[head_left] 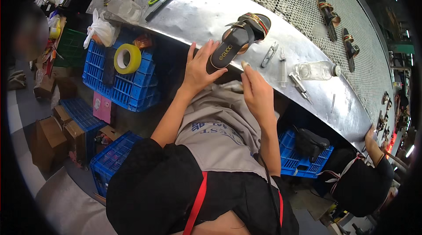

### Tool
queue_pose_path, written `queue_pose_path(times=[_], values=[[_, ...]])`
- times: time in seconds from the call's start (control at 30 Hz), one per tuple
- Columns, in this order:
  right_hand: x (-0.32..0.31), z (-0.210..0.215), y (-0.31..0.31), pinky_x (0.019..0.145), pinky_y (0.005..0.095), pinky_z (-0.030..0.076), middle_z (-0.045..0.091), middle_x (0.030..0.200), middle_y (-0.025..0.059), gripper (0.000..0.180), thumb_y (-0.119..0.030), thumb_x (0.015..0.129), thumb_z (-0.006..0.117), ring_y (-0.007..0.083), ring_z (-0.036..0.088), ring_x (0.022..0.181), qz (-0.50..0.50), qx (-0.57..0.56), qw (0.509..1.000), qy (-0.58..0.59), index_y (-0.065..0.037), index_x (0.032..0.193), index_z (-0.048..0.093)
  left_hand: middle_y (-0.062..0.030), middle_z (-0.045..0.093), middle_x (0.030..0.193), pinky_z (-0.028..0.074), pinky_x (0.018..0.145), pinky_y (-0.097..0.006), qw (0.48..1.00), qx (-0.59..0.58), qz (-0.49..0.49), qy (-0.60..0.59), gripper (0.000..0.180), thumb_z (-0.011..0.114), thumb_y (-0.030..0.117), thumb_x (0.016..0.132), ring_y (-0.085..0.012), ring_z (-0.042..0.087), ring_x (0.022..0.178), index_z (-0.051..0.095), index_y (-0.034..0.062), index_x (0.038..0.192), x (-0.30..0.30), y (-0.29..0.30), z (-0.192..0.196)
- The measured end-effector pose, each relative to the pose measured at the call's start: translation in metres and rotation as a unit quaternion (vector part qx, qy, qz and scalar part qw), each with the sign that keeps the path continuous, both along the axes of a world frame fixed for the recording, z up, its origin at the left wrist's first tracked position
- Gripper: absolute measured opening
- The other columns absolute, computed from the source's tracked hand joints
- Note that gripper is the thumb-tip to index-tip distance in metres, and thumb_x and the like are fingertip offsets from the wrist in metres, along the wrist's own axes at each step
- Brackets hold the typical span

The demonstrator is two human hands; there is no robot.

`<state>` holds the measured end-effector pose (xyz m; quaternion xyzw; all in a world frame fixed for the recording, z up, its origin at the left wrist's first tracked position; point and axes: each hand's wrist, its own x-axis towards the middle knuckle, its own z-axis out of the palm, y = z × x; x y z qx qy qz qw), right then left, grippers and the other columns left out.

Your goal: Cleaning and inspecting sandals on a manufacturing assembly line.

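Your left hand [198, 68] grips the heel of a black sandal [239, 39] at the near edge of the metal bench [193, 10]. Your right hand [257, 92] hovers just right of it, fingers loosely curled, holding nothing visible.

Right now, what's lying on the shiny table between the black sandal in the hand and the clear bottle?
In the head view, between the sandal and the bottle lie small metal snips and a syringe, on the metal table.
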<state>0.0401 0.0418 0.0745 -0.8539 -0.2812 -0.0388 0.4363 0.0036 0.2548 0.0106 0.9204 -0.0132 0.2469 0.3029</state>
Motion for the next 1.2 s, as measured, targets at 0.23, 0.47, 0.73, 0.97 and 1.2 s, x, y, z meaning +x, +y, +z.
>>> queue_pose_path(times=[0.23,0.47,0.73,0.97,1.2], values=[[0.006,0.007,0.029,0.058,0.0449,0.05,0.061,0.091,0.0124,0.039,-0.003,0.093,0.057,0.0354,0.066,0.071,-0.013,-0.256,0.966,-0.023,-0.009,0.132,0.058,-0.0083,0.064,0.141,0.02,0.124,-0.048,1.0,-0.018,0.0,-0.01,0.096,0.087,0.036,0.077,-0.025,0.054,0.136,0.04,-0.0029,0.15,0.001,-0.002,-0.004],[-0.022,0.006,0.018,0.058,0.0437,0.051,0.06,0.094,0.0103,0.051,0.001,0.086,0.057,0.0333,0.066,0.072,0.15,-0.224,0.963,0.013,-0.015,0.134,0.058,-0.0087,0.065,0.14,0.021,0.123,-0.047,0.999,-0.023,-0.006,-0.022,0.095,0.087,0.036,0.077,-0.0262,0.056,0.134,0.041,-0.0031,0.15,0.002,0.002,-0.005],[-0.006,0.002,0.032,0.053,0.0397,0.053,0.061,0.095,0.0102,0.056,-0.001,0.084,0.061,0.0299,0.069,0.069,0.055,-0.227,0.972,-0.031,-0.011,0.138,0.056,-0.0085,0.065,0.139,0.021,0.123,-0.047,1.0,-0.024,-0.004,-0.018,0.093,0.086,0.035,0.079,-0.0262,0.056,0.133,0.041,-0.0032,0.15,0.004,-0.002,-0.003],[-0.018,0.006,0.039,0.052,0.0402,0.053,0.06,0.095,0.0079,0.051,-0.001,0.083,0.061,0.0288,0.069,0.069,0.104,-0.193,0.976,-0.018,-0.01,0.134,0.058,-0.0081,0.067,0.138,0.022,0.122,-0.047,1.0,-0.02,0.001,-0.023,0.089,0.083,0.037,0.081,-0.0244,0.057,0.133,0.043,-0.0037,0.148,0.003,-0.001,-0.006],[-0.006,0.024,0.049,0.051,0.0352,0.052,0.061,0.092,0.0076,0.052,-0.004,0.081,0.065,0.0231,0.07,0.068,0.11,-0.268,0.956,-0.042,-0.011,0.133,0.059,-0.007,0.067,0.138,0.023,0.122,-0.047,0.999,-0.011,0.013,-0.028,0.085,0.083,0.028,0.08,-0.0237,0.057,0.133,0.044,-0.0033,0.148,0.003,-0.001,-0.009]])
